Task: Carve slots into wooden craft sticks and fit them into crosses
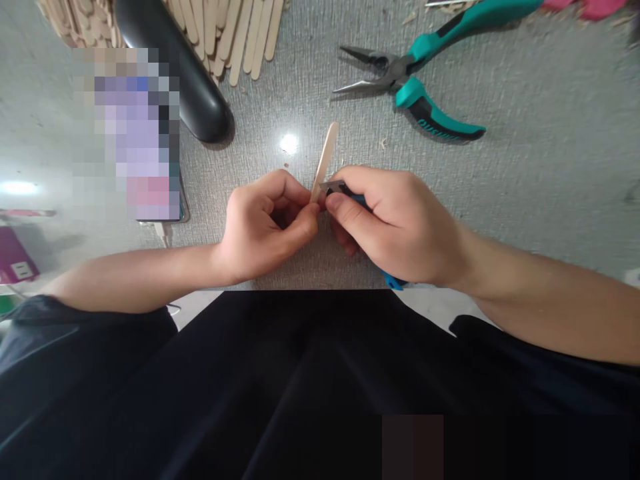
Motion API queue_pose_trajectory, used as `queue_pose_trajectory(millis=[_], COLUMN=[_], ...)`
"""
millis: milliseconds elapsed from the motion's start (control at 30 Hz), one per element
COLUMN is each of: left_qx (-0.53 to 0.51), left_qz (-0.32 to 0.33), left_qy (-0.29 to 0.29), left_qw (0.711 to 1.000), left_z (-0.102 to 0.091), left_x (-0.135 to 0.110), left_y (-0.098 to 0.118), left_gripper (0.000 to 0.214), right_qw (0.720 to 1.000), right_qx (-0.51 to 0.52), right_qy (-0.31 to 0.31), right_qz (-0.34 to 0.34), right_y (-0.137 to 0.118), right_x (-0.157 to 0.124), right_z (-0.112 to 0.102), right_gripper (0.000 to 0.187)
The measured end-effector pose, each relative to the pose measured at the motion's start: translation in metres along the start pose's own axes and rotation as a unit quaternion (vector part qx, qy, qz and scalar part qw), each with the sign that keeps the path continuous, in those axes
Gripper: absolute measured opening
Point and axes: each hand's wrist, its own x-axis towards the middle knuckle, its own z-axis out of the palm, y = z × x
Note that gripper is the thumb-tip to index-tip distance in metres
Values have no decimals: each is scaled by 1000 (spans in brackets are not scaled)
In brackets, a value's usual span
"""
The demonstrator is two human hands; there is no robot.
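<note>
My left hand (270, 227) pinches the lower end of a wooden craft stick (327, 152), which points up and slightly right. Wrapped in my right hand (395, 220) is a utility knife (357, 198) with a blue and black handle; the handle's blue end shows below my palm. Its short metal blade lies against the stick, just above my left fingertips. The stick's lower end is hidden by my fingers.
Needle-nose pliers (400, 70) with teal handles lie spread at the upper right. Many craft sticks (245, 33) are heaped at the top left, beside a black case (175, 73). A blurred phone (140, 147) with a cable lies left. Small wood shavings dot the table (280, 100).
</note>
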Motion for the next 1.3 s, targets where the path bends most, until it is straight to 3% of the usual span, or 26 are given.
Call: queue_pose_trajectory(millis=[233, 500, 867, 1133, 1300], left_qx=[5, 2, 13, -35, -39], left_qz=[40, 66, 79, 30, 12], left_qy=[15, 10, -17, -37, -26], left_qw=[999, 998, 997, 998, 999], left_z=[0, -1, -7, -9, -8], left_x=[3, 6, 10, 12, 13], left_y=[2, 2, 2, 4, 7], left_gripper=[31, 25, 17, 23, 23], right_qw=[1000, 999, 980, 981, 977], right_qx=[15, -35, 169, 134, 150], right_qy=[20, 28, -89, -124, -138], right_qz=[1, -13, 57, 71, 59], right_y=[0, 2, 5, -3, -2], right_x=[-1, 0, 13, 17, 17], right_z=[3, 2, -6, -16, -18], right_gripper=[39, 43, 32, 31, 22])
